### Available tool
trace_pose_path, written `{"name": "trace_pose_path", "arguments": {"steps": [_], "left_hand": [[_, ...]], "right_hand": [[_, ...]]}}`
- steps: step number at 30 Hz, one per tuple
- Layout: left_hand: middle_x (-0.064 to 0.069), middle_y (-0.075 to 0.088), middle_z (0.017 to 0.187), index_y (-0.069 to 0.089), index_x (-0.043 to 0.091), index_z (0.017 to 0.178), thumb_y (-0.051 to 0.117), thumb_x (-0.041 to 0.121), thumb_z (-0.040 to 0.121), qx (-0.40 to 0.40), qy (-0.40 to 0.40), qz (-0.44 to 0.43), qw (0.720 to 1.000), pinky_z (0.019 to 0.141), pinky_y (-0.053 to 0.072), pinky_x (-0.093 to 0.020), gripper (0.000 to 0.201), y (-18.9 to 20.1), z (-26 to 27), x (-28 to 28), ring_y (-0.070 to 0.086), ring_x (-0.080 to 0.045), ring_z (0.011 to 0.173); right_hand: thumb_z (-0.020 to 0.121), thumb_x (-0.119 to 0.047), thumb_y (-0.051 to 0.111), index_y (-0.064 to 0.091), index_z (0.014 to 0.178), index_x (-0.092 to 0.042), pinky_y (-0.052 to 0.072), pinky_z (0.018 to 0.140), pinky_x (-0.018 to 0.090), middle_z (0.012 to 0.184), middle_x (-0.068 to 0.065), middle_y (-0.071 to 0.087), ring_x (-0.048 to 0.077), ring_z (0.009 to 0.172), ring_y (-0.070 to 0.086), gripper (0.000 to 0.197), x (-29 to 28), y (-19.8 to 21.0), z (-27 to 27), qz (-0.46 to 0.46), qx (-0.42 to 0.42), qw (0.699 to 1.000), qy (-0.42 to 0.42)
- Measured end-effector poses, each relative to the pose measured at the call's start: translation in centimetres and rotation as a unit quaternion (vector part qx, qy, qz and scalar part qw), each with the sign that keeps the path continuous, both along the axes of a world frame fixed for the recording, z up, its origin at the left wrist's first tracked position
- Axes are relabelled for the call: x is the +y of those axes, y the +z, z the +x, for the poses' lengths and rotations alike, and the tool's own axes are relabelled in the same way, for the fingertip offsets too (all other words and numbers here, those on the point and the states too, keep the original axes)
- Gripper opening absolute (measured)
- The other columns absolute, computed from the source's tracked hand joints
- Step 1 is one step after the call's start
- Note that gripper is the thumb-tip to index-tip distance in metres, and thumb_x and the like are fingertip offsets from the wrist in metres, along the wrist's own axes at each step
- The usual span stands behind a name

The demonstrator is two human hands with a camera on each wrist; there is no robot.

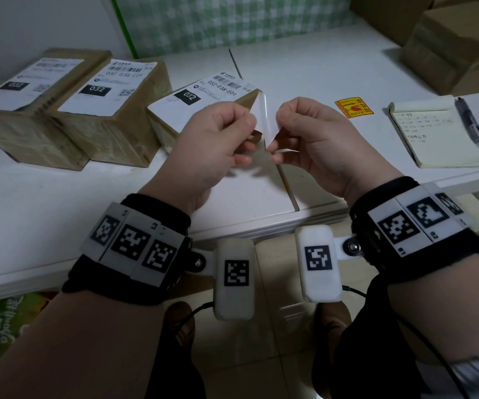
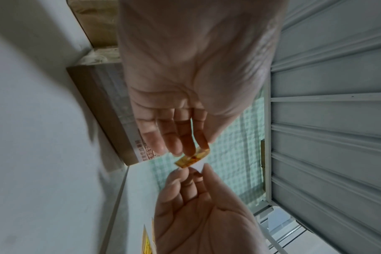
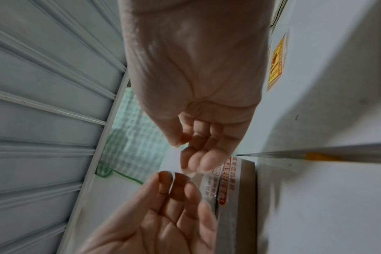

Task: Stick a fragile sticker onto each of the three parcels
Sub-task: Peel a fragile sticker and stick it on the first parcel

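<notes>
Three brown parcels with white shipping labels stand in a row on the white table, left (image 1: 28,105), middle (image 1: 109,110) and right (image 1: 203,102). In front of the right parcel both hands hold one fragile sticker (image 1: 265,116), its white back facing me. In the left wrist view its yellow face (image 2: 192,157) shows. My left hand (image 1: 251,136) (image 2: 194,151) pinches the yellow sticker. My right hand (image 1: 275,131) (image 2: 194,171) (image 3: 185,154) pinches a corner of the white backing paper (image 2: 198,166). A second yellow fragile sticker (image 1: 354,107) (image 3: 276,65) lies flat on the table to the right.
A notebook (image 1: 436,133) with a pen (image 1: 471,122) along its right side lies at the table's right end. Plain cardboard boxes (image 1: 457,47) are stacked at the back right. A seam (image 1: 287,182) runs across the table under the hands.
</notes>
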State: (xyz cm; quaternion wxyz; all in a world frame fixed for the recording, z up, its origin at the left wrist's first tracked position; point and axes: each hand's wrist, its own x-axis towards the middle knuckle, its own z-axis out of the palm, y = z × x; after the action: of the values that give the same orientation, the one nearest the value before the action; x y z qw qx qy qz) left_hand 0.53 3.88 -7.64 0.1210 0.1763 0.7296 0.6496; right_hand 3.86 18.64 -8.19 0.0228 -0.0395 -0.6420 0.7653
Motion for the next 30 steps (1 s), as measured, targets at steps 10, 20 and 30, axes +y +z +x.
{"name": "trace_pose_path", "arguments": {"steps": [10,20,30], "left_hand": [[-0.006,0.063,0.08,0.062,0.018,0.081,0.053,0.017,0.091,0.018,-0.004,-0.046,0.999,0.078,0.049,-0.041,0.013,0.0,0.1,-0.2,0.057,-0.02,0.078],[-0.003,0.064,0.074,0.057,0.012,0.075,0.051,0.011,0.094,-0.077,0.016,0.075,0.994,0.076,0.056,-0.029,0.02,0.6,-0.2,-0.2,0.066,-0.016,0.078],[-0.008,0.067,0.09,0.059,0.015,0.079,0.05,0.014,0.094,-0.077,0.06,0.099,0.99,0.078,0.056,-0.029,0.017,0.7,-0.5,-0.5,0.067,-0.016,0.087]], "right_hand": [[0.087,-0.011,0.062,0.057,0.075,-0.017,0.049,0.057,0.02,0.062,-0.007,0.059,0.009,0.058,0.057,0.014,-0.3,0.0,0.3,0.081,0.032,0.996,-0.011],[0.091,-0.004,0.052,0.049,0.071,-0.014,0.052,0.054,0.023,0.05,-0.01,0.053,0.011,0.05,0.058,0.022,0.1,0.2,-0.2,-0.008,0.018,0.997,-0.072],[0.084,-0.002,0.058,0.053,0.071,-0.015,0.05,0.054,0.022,0.066,0.0,0.054,0.009,0.049,0.053,0.019,0.9,-0.4,-0.6,0.042,0.007,0.979,-0.199]]}}
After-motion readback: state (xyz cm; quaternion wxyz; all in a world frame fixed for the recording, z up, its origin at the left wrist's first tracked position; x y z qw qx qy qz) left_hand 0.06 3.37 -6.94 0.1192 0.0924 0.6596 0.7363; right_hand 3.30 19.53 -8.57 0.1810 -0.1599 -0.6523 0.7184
